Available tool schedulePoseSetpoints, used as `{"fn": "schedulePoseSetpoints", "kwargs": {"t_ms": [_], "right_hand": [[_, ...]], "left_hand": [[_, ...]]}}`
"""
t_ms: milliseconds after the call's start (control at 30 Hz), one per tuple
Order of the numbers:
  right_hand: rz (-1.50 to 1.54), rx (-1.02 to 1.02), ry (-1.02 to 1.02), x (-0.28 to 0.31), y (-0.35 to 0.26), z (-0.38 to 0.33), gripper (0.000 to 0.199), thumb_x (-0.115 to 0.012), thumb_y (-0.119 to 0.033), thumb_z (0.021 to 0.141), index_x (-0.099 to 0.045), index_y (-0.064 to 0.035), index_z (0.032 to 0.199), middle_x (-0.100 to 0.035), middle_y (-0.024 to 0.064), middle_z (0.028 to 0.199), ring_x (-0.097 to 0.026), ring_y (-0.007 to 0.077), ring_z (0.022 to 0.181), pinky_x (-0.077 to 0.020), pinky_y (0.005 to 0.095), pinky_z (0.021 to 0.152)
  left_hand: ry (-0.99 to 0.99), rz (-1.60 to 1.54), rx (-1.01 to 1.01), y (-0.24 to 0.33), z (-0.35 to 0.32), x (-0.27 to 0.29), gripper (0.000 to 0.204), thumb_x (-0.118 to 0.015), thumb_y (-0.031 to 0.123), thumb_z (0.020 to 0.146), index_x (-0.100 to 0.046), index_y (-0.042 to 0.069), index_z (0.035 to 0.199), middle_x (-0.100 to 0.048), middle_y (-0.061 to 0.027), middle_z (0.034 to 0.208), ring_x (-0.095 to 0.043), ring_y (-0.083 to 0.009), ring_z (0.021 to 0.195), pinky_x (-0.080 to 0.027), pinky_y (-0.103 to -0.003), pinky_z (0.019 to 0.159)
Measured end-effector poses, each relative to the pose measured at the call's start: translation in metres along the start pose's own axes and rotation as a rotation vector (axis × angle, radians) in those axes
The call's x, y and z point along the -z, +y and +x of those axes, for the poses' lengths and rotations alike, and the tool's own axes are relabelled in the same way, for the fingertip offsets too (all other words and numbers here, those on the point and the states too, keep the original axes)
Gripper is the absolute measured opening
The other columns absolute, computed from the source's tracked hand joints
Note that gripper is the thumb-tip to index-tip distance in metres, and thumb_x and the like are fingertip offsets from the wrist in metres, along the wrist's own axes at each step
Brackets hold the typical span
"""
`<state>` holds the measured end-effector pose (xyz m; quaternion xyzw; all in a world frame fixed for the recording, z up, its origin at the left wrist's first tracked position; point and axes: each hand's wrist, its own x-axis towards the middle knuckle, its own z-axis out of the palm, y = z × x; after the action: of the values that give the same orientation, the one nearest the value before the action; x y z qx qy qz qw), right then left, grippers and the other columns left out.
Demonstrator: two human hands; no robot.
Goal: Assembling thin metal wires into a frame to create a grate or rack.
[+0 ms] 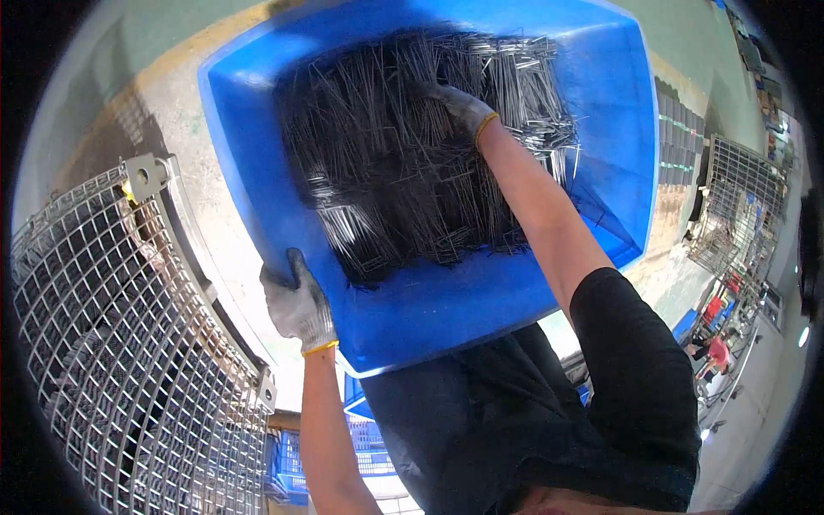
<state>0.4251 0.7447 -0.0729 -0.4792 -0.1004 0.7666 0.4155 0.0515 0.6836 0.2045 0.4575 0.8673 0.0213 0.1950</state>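
Many thin, dark, glinting rods (429,167) in blue bin (446,313); right fingers (436,90) amid rods, left fingers (273,290) against bin; grips unclear.

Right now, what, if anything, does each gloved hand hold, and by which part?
Left hand: the blue bin, by its left rim. Right hand: among thin rods; whether it grips any cannot be told.
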Motion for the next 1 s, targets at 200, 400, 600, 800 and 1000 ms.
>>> {"fn": "schedulePoseSetpoints", "kwargs": {"t_ms": [200, 400, 600, 800, 1000], "right_hand": [[-0.509, -0.176, 0.266, -0.127, -0.056, -0.043, 0.058, -0.043, -0.040, 0.092, -0.027, -0.0097, 0.139, -0.031, 0.0095, 0.142, -0.039, 0.0274, 0.125, -0.0317, 0.0479, 0.102], [-0.167, 0.105, 0.009, -0.111, -0.039, -0.014, 0.050, -0.040, -0.030, 0.094, -0.032, -0.0055, 0.136, -0.035, 0.0120, 0.139, -0.037, 0.0270, 0.125, -0.0304, 0.0454, 0.104], [0.052, 0.145, 0.125, -0.122, -0.043, -0.024, 0.037, -0.043, -0.015, 0.092, -0.045, 0.0005, 0.126, -0.055, 0.0117, 0.120, -0.052, 0.0216, 0.111, -0.0432, 0.0373, 0.095], [0.359, 0.123, 0.057, -0.121, -0.042, -0.018, 0.039, -0.062, -0.023, 0.084, -0.054, -0.0080, 0.119, -0.062, 0.0108, 0.107, -0.062, 0.0226, 0.091, -0.0535, 0.0389, 0.078], [0.345, 0.099, -0.024, -0.115, -0.045, -0.018, 0.037, -0.059, -0.025, 0.086, -0.054, -0.0067, 0.117, -0.064, 0.0100, 0.102, -0.064, 0.0215, 0.085, -0.0559, 0.0378, 0.071]], "left_hand": [[0.054, 0.055, 0.025, -0.005, 0.011, 0.014, 0.067, -0.059, 0.058, 0.075, -0.055, 0.004, 0.114, -0.064, -0.0168, 0.099, -0.063, -0.0335, 0.090, -0.047, -0.040, 0.079], [0.074, 0.063, -0.004, 0.000, 0.021, 0.024, 0.067, -0.059, 0.056, 0.076, -0.053, 0.002, 0.116, -0.063, -0.0179, 0.104, -0.062, -0.0338, 0.093, -0.046, -0.040, 0.081], [0.051, 0.039, -0.003, 0.015, 0.017, 0.032, 0.062, -0.059, 0.050, 0.078, -0.053, 0.000, 0.115, -0.063, -0.0199, 0.103, -0.061, -0.0354, 0.094, -0.045, -0.041, 0.082], [0.052, 0.049, -0.028, 0.006, 0.024, 0.030, 0.064, -0.056, 0.054, 0.078, -0.053, 0.001, 0.114, -0.062, -0.0205, 0.102, -0.060, -0.0360, 0.094, -0.045, -0.042, 0.081], [0.025, 0.151, 0.052, 0.003, 0.031, 0.031, 0.070, -0.053, 0.060, 0.078, -0.048, 0.003, 0.119, -0.060, -0.0213, 0.108, -0.059, -0.0379, 0.096, -0.044, -0.044, 0.082]]}}
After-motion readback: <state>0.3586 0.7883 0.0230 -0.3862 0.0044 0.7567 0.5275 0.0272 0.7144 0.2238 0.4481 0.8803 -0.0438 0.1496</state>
